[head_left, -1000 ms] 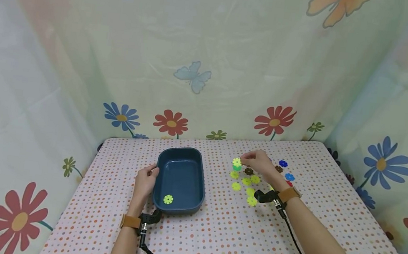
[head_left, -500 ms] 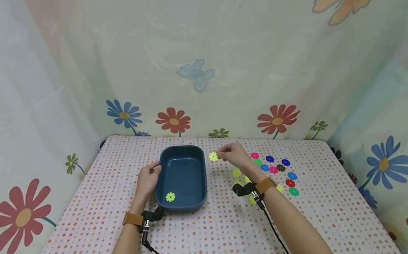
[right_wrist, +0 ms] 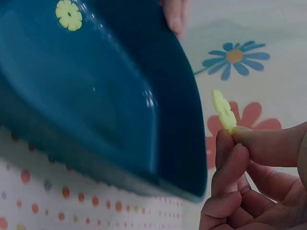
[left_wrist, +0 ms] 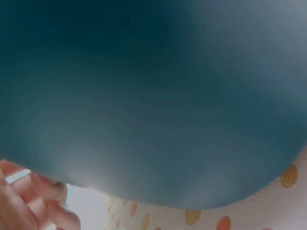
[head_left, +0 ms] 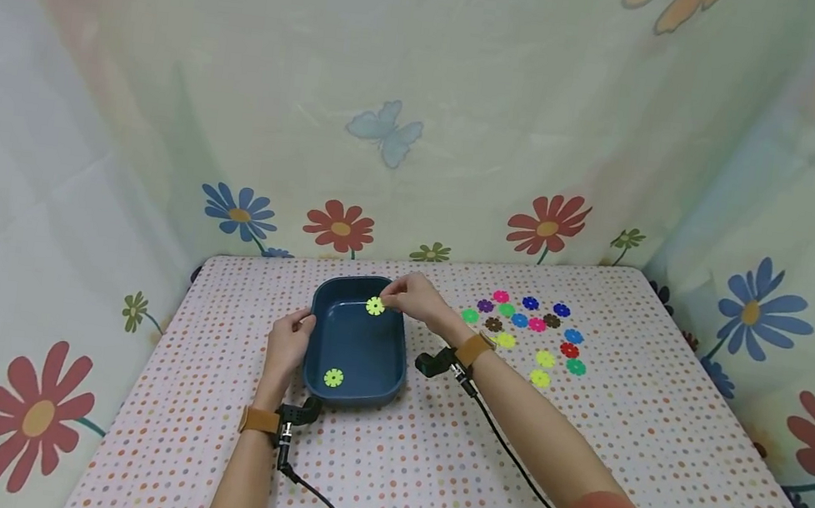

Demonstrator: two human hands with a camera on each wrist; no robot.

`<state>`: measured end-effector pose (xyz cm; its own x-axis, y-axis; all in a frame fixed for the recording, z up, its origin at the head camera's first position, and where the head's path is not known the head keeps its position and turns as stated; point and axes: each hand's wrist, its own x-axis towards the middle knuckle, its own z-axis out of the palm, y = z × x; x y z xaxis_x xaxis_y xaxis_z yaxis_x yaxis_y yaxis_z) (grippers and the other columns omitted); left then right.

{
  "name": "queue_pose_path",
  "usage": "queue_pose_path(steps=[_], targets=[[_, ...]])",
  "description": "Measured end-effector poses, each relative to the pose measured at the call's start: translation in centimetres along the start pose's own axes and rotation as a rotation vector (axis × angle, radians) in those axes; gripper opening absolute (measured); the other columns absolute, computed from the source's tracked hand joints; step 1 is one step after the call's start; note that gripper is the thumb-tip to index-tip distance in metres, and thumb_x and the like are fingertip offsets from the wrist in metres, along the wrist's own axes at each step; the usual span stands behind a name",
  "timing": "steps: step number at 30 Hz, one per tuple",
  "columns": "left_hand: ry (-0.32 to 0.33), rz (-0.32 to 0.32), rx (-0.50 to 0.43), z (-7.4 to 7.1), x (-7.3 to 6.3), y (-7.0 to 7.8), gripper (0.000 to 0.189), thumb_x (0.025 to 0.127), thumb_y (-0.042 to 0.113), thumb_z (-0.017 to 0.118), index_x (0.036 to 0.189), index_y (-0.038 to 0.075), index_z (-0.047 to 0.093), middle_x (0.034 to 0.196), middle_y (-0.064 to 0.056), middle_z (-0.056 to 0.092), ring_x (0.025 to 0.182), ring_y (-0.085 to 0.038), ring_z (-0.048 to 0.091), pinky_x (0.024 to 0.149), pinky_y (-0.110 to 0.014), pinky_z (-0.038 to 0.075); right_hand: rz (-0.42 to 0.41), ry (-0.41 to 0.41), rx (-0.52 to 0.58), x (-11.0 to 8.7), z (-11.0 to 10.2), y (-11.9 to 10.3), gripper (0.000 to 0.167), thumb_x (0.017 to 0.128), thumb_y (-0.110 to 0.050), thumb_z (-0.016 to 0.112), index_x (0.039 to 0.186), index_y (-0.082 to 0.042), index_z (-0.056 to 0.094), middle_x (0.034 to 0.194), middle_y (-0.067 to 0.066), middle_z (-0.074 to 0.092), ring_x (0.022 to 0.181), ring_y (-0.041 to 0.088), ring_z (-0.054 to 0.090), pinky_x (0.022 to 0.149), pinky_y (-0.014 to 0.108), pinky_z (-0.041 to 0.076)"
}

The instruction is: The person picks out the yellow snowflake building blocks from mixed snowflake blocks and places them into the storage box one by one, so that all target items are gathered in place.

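A dark blue rectangular plastic basin (head_left: 359,349) stands on the dotted table. At its left rim my left hand (head_left: 287,345) holds the wall; a fingertip (right_wrist: 176,23) of it shows over the rim in the right wrist view. My right hand (head_left: 417,299) is over the basin's far right part. Between thumb and finger it pinches a yellow flower-shaped plastic disc (head_left: 375,306), tilted on edge in the right wrist view. A second yellow flower disc (head_left: 333,377) lies flat on the basin floor, near the front left corner. The basin's blurred outer side (left_wrist: 144,120) fills most of the left wrist view.
Right of the basin, several flower discs lie scattered on the table (head_left: 368,467), among them a red disc (head_left: 569,350), a purple disc (head_left: 485,306) and a brown disc (head_left: 493,324). The right forearm hides part of that area. A flowered curtain (head_left: 281,105) stands behind the table.
My right hand has carried the pinched yellow disc leftward from the scattered discs to above the basin. My left hand stays at the basin's left rim.
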<state>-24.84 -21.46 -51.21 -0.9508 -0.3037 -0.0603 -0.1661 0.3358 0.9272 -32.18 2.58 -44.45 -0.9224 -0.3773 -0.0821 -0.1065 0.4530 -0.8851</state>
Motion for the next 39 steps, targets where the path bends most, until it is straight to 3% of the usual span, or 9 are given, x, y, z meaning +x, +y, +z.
queue_pose_path(steps=[5, 16, 28, 39], targets=[[0.003, -0.007, 0.0, 0.0, 0.1, 0.2, 0.044, 0.108, 0.027, 0.05, 0.144, 0.003, 0.054, 0.129, -0.019, 0.061, 0.112, -0.03, 0.059, 0.095, -0.047, 0.05, -0.013, -0.015, -0.034, 0.7, 1.6, -0.6, 0.01, 0.095, -0.01, 0.068, 0.096, -0.005, 0.077, 0.086, 0.005, 0.064, 0.078, 0.018, 0.055, 0.069, 0.03, 0.044], [0.013, -0.043, -0.019, 0.4, 0.3, 0.4, 0.042, 0.108, 0.028, 0.05, 0.144, 0.007, 0.056, 0.132, -0.016, 0.061, 0.114, -0.028, 0.059, 0.098, -0.046, 0.05, -0.057, -0.091, -0.047, 1.4, 4.4, -1.6, 0.011, 0.094, -0.006, 0.068, 0.09, 0.0, 0.077, 0.071, 0.003, 0.057, 0.066, 0.017, 0.048, 0.065, 0.029, 0.04], [0.001, -0.02, -0.023, 0.1, 0.4, 0.0, 0.043, 0.107, 0.029, 0.051, 0.144, 0.007, 0.056, 0.123, -0.016, 0.064, 0.106, -0.028, 0.06, 0.091, -0.043, 0.05, 0.013, -0.121, -0.123, 2.0, 6.6, -1.3, 0.01, 0.093, -0.004, 0.066, 0.09, -0.003, 0.076, 0.085, 0.004, 0.065, 0.08, 0.02, 0.057, 0.075, 0.033, 0.044], [0.005, -0.039, -0.015, 0.3, 0.6, 0.1, 0.043, 0.107, 0.029, 0.05, 0.144, 0.008, 0.056, 0.129, -0.015, 0.063, 0.112, -0.027, 0.062, 0.094, -0.045, 0.051, 0.042, -0.19, -0.202, 2.3, 8.0, -0.5, 0.01, 0.091, -0.003, 0.067, 0.086, -0.003, 0.076, 0.081, 0.004, 0.067, 0.076, 0.017, 0.06, 0.072, 0.029, 0.047]])
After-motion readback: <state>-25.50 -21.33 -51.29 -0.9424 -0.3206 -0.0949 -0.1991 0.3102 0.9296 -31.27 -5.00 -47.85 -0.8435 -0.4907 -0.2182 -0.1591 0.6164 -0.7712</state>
